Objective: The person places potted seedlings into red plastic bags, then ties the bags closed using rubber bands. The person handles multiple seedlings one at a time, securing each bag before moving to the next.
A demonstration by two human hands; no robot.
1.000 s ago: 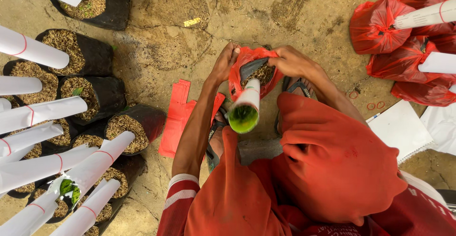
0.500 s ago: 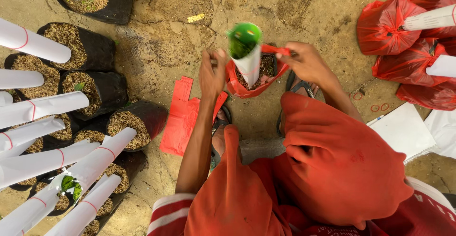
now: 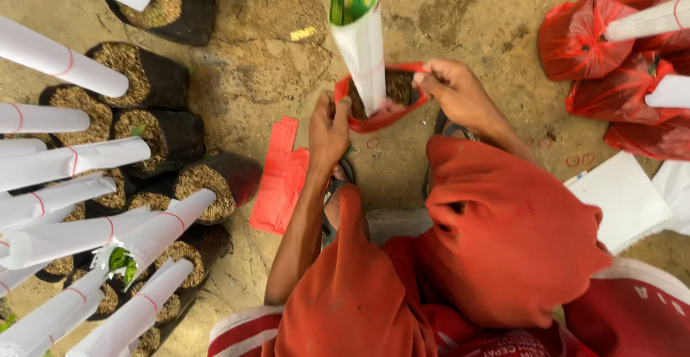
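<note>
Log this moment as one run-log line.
left hand: grips red bag rim | right hand: grips opposite rim | paper-wrapped seedling: upright in bag | black potted seedlings: left

Down between the knees sits the plastic bag (image 3: 381,116), soil inside, a paper-wrapped seedling (image 3: 361,40) standing up out of its middle. Left hand (image 3: 328,128) grips the bag's left rim, right hand (image 3: 456,92) the right rim. Flat bags (image 3: 282,177) lie on the ground just left of the left forearm. Further left, potted seedlings (image 3: 108,184) crowd together; wrapped bags (image 3: 618,62) lie far right.
</note>
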